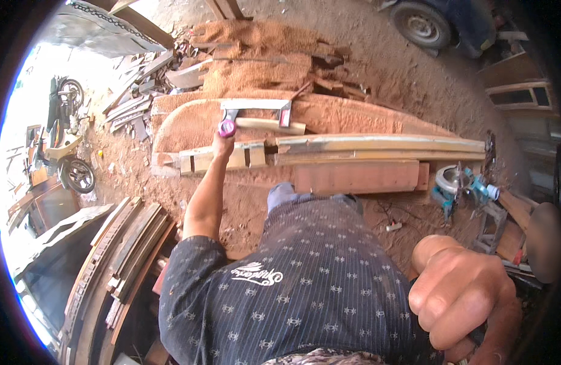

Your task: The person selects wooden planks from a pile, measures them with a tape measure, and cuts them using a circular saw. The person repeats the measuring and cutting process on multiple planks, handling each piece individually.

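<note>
My left hand (222, 145) reaches out over the long wooden beam (378, 145). Its fingers close around the handle end of a silver metal-framed tool (256, 104), beside a purple round part (227, 128). The tool's far leg comes down by a short pale wood piece (262, 125); its exact kind is unclear. Close to the camera at lower right, my right hand (463, 295) is curled into a fist. Whatever may be inside it is hidden.
A reddish board (356, 177) lies along the beam's near side. At right stands a teal circular saw (454, 185). Sawdust heaps (262, 76) and scrap wood spread behind. Stacked planks (119, 267) fill the lower left; a motorcycle (71, 134) and a car wheel (420, 25) stand farther off.
</note>
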